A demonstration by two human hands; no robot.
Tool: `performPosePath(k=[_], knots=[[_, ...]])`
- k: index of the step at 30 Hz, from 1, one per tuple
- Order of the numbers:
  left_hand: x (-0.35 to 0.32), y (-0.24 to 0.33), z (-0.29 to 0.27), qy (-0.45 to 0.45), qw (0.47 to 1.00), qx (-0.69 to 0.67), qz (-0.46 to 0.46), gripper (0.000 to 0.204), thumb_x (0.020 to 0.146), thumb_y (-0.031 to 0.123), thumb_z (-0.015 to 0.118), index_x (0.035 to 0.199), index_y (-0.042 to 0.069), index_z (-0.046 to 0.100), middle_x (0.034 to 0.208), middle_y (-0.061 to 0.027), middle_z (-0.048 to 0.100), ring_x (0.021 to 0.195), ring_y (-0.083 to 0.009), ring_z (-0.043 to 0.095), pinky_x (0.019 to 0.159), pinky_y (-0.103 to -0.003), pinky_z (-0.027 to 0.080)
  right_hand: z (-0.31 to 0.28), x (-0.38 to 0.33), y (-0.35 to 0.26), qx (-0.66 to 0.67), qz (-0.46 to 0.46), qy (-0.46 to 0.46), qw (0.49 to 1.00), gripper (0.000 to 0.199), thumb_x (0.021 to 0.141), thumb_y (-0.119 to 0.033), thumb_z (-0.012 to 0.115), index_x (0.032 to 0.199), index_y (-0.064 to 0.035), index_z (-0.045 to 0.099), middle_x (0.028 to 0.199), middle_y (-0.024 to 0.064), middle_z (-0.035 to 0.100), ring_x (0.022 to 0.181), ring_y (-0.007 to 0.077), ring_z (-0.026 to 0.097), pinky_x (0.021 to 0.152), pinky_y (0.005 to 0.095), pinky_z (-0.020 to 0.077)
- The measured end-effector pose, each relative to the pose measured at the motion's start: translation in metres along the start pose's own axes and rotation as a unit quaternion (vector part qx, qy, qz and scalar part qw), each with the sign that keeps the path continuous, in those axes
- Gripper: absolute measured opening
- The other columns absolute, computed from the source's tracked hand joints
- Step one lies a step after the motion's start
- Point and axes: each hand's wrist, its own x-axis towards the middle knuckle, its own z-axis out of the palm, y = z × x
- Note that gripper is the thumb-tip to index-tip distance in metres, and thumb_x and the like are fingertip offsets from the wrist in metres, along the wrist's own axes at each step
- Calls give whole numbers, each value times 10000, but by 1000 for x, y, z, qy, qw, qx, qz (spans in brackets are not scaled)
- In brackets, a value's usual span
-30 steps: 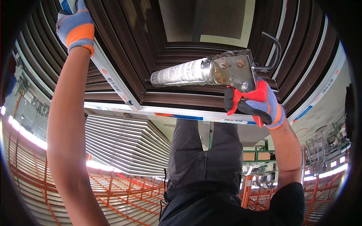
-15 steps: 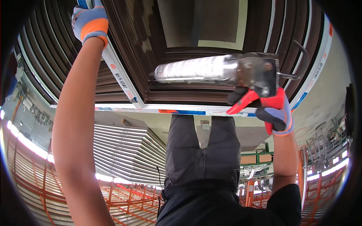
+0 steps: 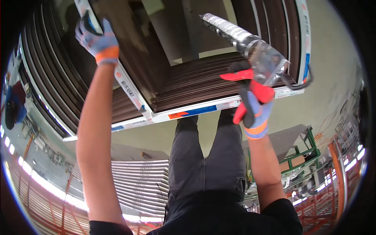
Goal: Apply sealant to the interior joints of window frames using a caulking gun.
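My right hand [image 3: 256,105], in a grey-blue glove with an orange cuff, grips the red handle of a caulking gun [image 3: 268,60]. A white-labelled sealant tube [image 3: 229,28] lies in the gun, its nozzle pointing up and left over the window frame. A bent metal rod juts from the gun's rear. My left hand [image 3: 97,41], gloved alike, is closed round the white-taped divider bar [image 3: 127,84] of the dark brown window frame [image 3: 188,78]. The frame's corner, where the divider meets the white-taped bottom rail [image 3: 196,111], lies below that hand.
Dark grooved profiles [image 3: 49,58] fill the frame's left part. A stack of pale slats [image 3: 139,184] stands behind me at the left. A green metal rack [image 3: 301,152] is at the right, near an orange post [image 3: 338,168].
The caulking gun has swung from level to tilted, nozzle up and away, as my right hand moved left. My left hand sits slightly lower in view. The whole view has turned somewhat.
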Motion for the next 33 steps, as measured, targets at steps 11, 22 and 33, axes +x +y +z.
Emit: performPosePath(k=[11,22,33], knots=[[-158,149,-137,-545,697,-394,-250,814,680,269,910,1350,-4,537,1234,-100,649,1123,-213,611,1015,-362,462,102,-27,22,-246,-254,85,931,836,649,-298,789,1318,59,439,1223,292,522,1117,480,522,961,534,439],[-147,78,-130,-399,624,-518,-427,576,781,358,615,1174,-63,597,817,-110,660,630,-169,592,554,-280,446,21,23,-1,-442,-366,76,815,749,612,-294,827,1280,-44,597,1348,176,536,1271,383,476,1039,502,398],[-170,114,-62,-438,482,-596,-471,663,802,452,707,1266,1,562,1069,-122,670,848,-184,635,684,-267,505,-48,74,41,-537,-337,109,766,556,685,-307,777,1195,-140,631,1187,100,588,1156,309,539,1039,508,389]])
